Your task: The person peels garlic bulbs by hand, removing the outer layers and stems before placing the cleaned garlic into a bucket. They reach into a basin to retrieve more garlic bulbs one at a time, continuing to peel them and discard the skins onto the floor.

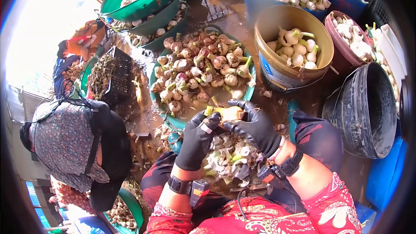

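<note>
Both my hands wear dark gloves and meet over a pile of pale peeled skins (233, 160). Between them is a tan garlic bulb (232, 113) with a short stem. My left hand (197, 136) grips its left side, with a light band around one finger. On the other side, the fingers of my right hand (256, 130) curl around the bulb. Just beyond my hands stands a green basin (174, 122) with muddy water at its near side, heaped with unpeeled garlic bulbs (200, 63), purple and brown, some with green stems.
A yellowish bucket (263, 30) of peeled white bulbs stands at the right, near a tilted black bucket (377, 112). Blue tubs (255, 2) hold more white bulbs. Stacked green basins (149, 6) stand at the upper left. A person in a patterned hat (65, 143) is close at left; others sit farther back.
</note>
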Demonstrator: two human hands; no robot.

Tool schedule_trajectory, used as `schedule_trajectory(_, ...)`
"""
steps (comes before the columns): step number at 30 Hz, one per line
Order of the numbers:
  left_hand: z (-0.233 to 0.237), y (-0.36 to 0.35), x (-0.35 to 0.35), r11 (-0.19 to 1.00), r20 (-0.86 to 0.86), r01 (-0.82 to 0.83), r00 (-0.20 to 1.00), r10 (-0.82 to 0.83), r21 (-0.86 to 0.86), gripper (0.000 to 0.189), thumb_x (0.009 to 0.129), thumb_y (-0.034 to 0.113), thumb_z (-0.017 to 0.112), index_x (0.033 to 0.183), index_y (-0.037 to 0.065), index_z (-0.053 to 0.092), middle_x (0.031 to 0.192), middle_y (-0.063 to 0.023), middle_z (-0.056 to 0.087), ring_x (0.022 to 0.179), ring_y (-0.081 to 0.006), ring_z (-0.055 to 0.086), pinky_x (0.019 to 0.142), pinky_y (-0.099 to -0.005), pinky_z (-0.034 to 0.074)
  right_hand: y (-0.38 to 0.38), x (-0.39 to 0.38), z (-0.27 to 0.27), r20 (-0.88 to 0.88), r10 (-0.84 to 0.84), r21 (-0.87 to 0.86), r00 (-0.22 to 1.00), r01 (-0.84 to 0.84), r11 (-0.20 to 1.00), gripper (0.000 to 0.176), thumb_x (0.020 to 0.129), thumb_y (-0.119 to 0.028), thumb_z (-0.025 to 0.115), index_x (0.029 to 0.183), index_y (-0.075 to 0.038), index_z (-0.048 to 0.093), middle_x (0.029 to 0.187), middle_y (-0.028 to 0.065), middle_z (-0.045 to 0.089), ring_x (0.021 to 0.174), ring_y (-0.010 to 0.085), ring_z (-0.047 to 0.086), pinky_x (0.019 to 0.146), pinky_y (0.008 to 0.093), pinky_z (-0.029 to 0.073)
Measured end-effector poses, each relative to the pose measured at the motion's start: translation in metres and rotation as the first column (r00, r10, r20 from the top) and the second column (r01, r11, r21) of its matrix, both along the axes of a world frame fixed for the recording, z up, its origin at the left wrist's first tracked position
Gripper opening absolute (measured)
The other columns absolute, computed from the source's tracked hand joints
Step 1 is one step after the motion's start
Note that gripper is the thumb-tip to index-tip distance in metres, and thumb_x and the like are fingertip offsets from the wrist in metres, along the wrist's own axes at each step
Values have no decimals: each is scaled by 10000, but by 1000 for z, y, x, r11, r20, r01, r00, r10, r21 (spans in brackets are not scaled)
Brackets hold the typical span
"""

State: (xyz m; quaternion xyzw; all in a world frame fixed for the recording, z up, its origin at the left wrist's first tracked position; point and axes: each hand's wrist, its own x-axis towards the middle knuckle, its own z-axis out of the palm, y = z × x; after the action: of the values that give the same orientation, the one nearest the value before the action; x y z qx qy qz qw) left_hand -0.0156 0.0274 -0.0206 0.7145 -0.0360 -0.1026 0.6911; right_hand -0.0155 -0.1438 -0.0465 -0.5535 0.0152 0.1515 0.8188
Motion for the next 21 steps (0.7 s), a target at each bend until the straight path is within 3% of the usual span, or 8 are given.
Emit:
schedule_trajectory(4,-14,2,5,942,-388,-141,922,13,-304,134,828,15,602,957,-12,628,830,-74,656,752,-156,645,696,-290,527,4,2,-10,-10,-32,5,999,32,999,459,845,-135,649,1228,46,473,1008,79,613,847,125,595,750,276,508)
schedule_trajectory(6,-15,6,5,995,-194,-49,980,31,-92,149,845,73,599,953,-27,623,874,-53,656,766,-119,625,682,-264,498,-4,5,-17,56,-51,-58,997,55,997,426,875,-193,616,1211,36,490,973,72,620,820,140,602,724,296,510)
schedule_trajectory(8,-23,12,5,992,-57,26,998,-20,120,154,811,26,592,956,-2,634,874,-42,655,770,-121,621,681,-277,488,-22,12,-12,-321,547,637,773,-252,729,269,908,-201,541,1072,11,566,869,47,600,733,143,572,643,266,462)
schedule_trajectory(12,-21,5,1,802,424,-43,865,-269,596,216,794,-52,558,983,13,639,873,-11,647,804,-115,601,692,-255,474,-16,4,-3,-386,575,578,721,-297,760,293,903,-326,515,956,-42,562,761,62,580,586,172,543,486,278,433)
schedule_trajectory(14,-21,3,-4,949,152,-10,988,-40,316,205,812,-18,578,1010,-2,629,865,-18,644,807,-124,612,684,-259,482,-17,1,6,-395,558,557,730,-292,777,276,897,-307,527,940,-37,564,759,60,576,593,166,540,493,278,436)
schedule_trajectory(16,-15,7,-7,951,-314,-173,945,87,-258,338,869,87,576,1182,-35,546,933,-64,644,843,-125,619,739,-252,505,-18,4,8,-396,537,530,745,-293,796,260,891,-288,538,925,-32,566,758,58,572,599,160,537,500,278,439)
schedule_trajectory(18,-24,26,-4,887,-378,-71,918,-121,-457,389,864,94,578,1229,-25,520,994,-84,640,864,-128,615,781,-254,502,-17,6,-1,-265,440,505,858,-265,821,217,881,-245,556,892,-29,566,759,37,566,614,141,525,510,274,437)
schedule_trajectory(21,-2,8,-10,932,-311,-33,946,-86,-360,379,858,67,604,1222,-18,539,1017,-65,633,846,-114,602,743,-276,513,-11,8,-5,-190,433,475,881,-303,826,216,883,-219,557,991,-34,587,781,8,573,675,112,548,569,256,474)
